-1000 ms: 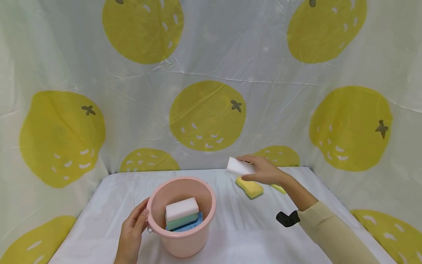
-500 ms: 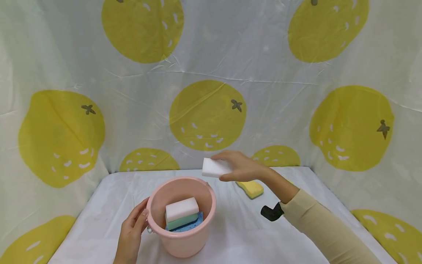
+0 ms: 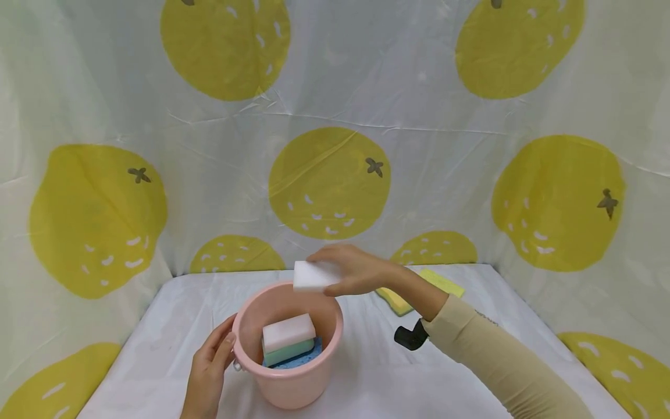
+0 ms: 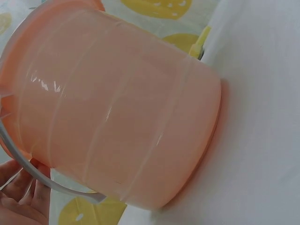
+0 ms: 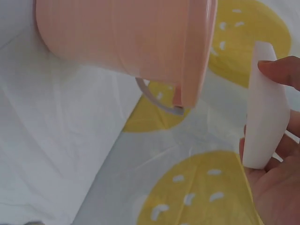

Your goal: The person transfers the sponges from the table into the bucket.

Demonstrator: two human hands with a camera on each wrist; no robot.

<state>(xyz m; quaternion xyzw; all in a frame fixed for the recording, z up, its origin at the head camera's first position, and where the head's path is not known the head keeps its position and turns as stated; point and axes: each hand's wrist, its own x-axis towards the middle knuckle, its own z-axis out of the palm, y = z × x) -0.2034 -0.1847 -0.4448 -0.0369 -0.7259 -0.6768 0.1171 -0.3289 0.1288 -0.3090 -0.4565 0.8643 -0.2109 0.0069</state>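
Here, your right hand clamps the white block higher than the pink bucket; should your left hand, gripping its rim, slacken, a knock could tip it.

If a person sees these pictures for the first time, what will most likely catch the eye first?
Probably the large yellow fruit printed on the cloth behind and beside the table. Next comes the pink bucket near the front, with sponges inside. Near its far rim, the right hand holds a white block in its fingers.

Sponges in bucket, apparently stacked
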